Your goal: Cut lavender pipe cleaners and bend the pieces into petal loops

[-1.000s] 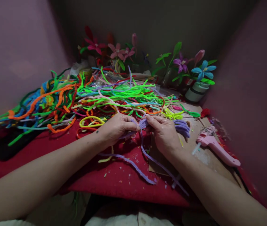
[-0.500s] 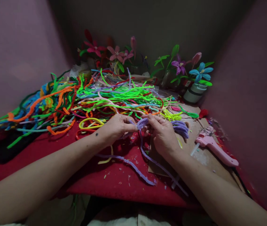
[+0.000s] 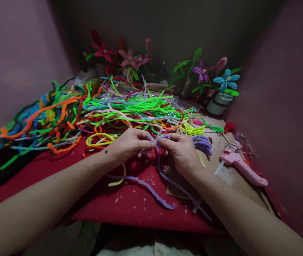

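Note:
Between my fingertips is a purple pipe cleaner (image 3: 160,161), bent into folds at the top, with a long tail hanging down to the right across the table. My left hand (image 3: 134,144) pinches the folded part from the left. Close against it, my right hand (image 3: 179,149) pinches the same piece from the right, thumb and forefinger closed. The fingers partly hide the folds. A second purple pipe cleaner (image 3: 151,193) lies loose on the red cloth below my hands. Purple looped pieces (image 3: 203,145) rest on the cardboard just past my right hand.
A big pile of coloured pipe cleaners (image 3: 135,106) spreads behind my hands. Scissors with a yellow handle (image 3: 98,139) lie left. At right, a pink glue gun (image 3: 243,165) sits on cardboard (image 3: 228,181). Pipe-cleaner flowers (image 3: 226,81) stand at the back, one in a pale jar (image 3: 219,104).
The purple loop between my fingers is now pressed smaller, and a short end sticks up there. My right fingertips have moved down and left, nearer the left ones. The view has shifted slightly.

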`<state>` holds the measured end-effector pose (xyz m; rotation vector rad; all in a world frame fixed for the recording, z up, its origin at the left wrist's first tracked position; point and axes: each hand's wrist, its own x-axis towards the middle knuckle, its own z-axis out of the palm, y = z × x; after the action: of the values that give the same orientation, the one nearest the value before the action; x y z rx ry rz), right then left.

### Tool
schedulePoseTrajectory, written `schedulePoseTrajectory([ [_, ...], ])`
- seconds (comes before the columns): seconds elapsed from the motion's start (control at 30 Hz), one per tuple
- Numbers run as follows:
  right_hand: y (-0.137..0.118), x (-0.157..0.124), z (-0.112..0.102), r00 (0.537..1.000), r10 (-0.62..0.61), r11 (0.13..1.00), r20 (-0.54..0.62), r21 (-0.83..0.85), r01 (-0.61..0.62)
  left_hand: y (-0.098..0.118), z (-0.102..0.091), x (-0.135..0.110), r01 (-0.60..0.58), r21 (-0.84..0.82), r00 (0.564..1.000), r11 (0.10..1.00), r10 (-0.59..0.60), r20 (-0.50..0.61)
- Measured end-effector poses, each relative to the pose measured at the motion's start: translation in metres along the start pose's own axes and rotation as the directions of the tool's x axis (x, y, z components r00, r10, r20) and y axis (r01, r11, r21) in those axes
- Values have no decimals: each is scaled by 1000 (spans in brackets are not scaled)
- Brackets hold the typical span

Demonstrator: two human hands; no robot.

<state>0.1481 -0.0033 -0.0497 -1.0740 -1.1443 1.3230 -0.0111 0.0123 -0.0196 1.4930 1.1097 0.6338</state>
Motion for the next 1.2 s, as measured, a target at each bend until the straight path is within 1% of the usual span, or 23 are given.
schedulePoseTrajectory([
  [0.1,0,0,0,999,22,1000,24,-1,-22,1,2,0,14,-4,999,1000,-14,-31],
  [0.23,-1,-1,1,998,7,999,60,45,-10,0,4,0,16,-14,999,1000,-16,-28],
  [0.5,0,1,0,1000,23,999,16,25,-23,0,2,-1,3,-27,1000,1000,-3,-12],
  [0.57,0,1,0,999,29,999,23,36,-29,0,3,-2,8,-19,1000,1000,-8,-28],
  [0.67,-1,0,1,998,30,999,62,35,-32,0,5,-2,7,-37,999,999,-9,-49],
  [0.8,-3,-1,2,994,61,998,93,-10,-60,-1,6,-3,7,-100,999,995,-11,-34],
  [0.9,-6,-1,2,989,91,996,118,-27,-89,0,5,-4,33,-134,999,990,-36,-15],
  [1.03,-6,0,0,986,67,997,154,-53,-60,-1,2,-2,39,-213,999,976,-35,24],
  [1.1,-5,2,-1,988,66,997,142,-47,-59,-1,0,-1,42,-229,998,973,-33,46],
  [1.2,-2,4,-3,991,84,996,109,-33,-81,-3,-4,0,85,-183,994,979,-70,88],
])
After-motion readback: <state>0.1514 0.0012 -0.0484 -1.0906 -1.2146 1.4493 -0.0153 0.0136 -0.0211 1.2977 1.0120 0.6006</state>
